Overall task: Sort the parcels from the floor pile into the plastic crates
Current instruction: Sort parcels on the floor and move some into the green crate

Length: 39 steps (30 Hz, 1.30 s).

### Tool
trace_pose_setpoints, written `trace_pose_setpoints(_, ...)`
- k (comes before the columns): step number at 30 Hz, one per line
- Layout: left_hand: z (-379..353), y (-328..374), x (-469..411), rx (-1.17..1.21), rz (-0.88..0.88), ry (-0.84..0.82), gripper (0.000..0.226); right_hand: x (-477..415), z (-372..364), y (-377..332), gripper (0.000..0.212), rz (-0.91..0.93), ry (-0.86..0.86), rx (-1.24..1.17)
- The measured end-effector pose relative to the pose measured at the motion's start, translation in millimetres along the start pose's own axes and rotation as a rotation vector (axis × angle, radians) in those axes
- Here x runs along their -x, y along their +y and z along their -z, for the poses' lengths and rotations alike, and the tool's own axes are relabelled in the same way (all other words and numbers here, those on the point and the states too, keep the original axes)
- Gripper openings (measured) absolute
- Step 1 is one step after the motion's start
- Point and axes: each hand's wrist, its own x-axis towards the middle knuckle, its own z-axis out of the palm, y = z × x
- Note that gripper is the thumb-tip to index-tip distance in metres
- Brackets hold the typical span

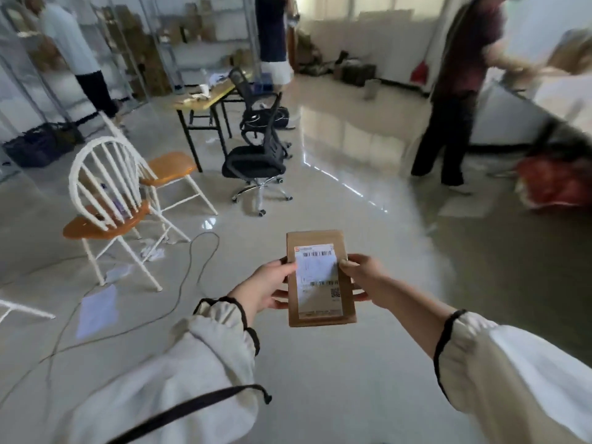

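A flat brown parcel (315, 240) is held in the air over the floor (320, 379), in front of the person, with its white label (318, 280) facing up. The left hand (267, 291) grips its left edge, thumb on top at the label's edge and fingers curled beneath. The right hand (363, 280) grips the right edge in the same way, thumb on top and fingers under. Both arms wear cream sleeves with dark cuffs.

To the left, two white chairs with orange seats (105, 206) stand together, with a cable (192, 267) and a sheet of paper (96, 312) on the floor near them. Behind them are a black office chair (256, 158) and a table (205, 99) with small items on it. A dark crate (33, 147) sits on the floor at the far left, below metal shelves (179, 36). A person in a dark red top (461, 75) bends over a counter on the right, near a red bag (554, 184); this part is blurred.
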Motion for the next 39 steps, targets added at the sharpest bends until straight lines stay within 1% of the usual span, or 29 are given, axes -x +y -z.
trace_pose_setpoints(2, -48, 18, -11, -0.086, -0.026, -0.118, 0.020, 17, 53, 15, 0.017, -0.012, 0.116, -0.081)
trace_pose_setpoints(5, -129, 42, -20, -0.200, -0.062, -0.289, 0.027, 48, 130, 41, 0.023, -0.039, 0.297, -0.149)
trace_pose_setpoints(8, -220, 59, -12, -0.308, -0.100, -0.459, 0.035, 87, 204, 72, 0.025, -0.067, 0.476, -0.186)
trace_pose_setpoints(10, -283, 66, 1, -0.385, -0.120, -0.564, 0.037, 117, 251, 94, 0.029, -0.090, 0.593, -0.244)
trace_pose_setpoints(13, -377, 65, 22, -0.465, -0.146, -0.683, 0.034, 163, 317, 133, 0.034, -0.131, 0.743, -0.320)
trace_pose_setpoints(15, -438, 60, 41, -0.494, -0.165, -0.747, 0.029, 197, 357, 160, 0.035, -0.165, 0.839, -0.350)
trace_pose_setpoints(18, -523, 46, 74, -0.524, -0.172, -0.839, 0.022, 253, 406, 195, 0.033, -0.214, 0.959, -0.393)
trace_pose_setpoints(20, -575, 35, 96, -0.564, -0.188, -0.905, 0.019, 288, 435, 218, 0.030, -0.229, 1.029, -0.449)
trace_pose_setpoints(24, -664, 23, 137, -0.699, -0.230, -1.023, 0.024, 351, 481, 258, 0.031, -0.242, 1.140, -0.594)
trace_pose_setpoints(28, -738, 20, 175, -0.860, -0.281, -1.100, 0.029, 398, 515, 295, 0.035, -0.219, 1.237, -0.756)
trace_pose_setpoints(31, -786, 7, 198, -0.952, -0.311, -1.155, 0.026, 421, 534, 319, 0.034, -0.213, 1.295, -0.863)
trace_pose_setpoints(33, -812, -5, 208, -0.995, -0.294, -1.196, 0.024, 432, 546, 336, 0.034, -0.232, 1.316, -0.907)
trace_pose_setpoints(36, -854, -22, 208, -1.059, -0.255, -1.258, 0.028, 442, 566, 364, 0.037, -0.267, 1.354, -0.944)
trace_pose_setpoints(39, -896, -38, 203, -1.108, -0.195, -1.277, 0.034, 443, 588, 388, 0.034, -0.311, 1.382, -0.981)
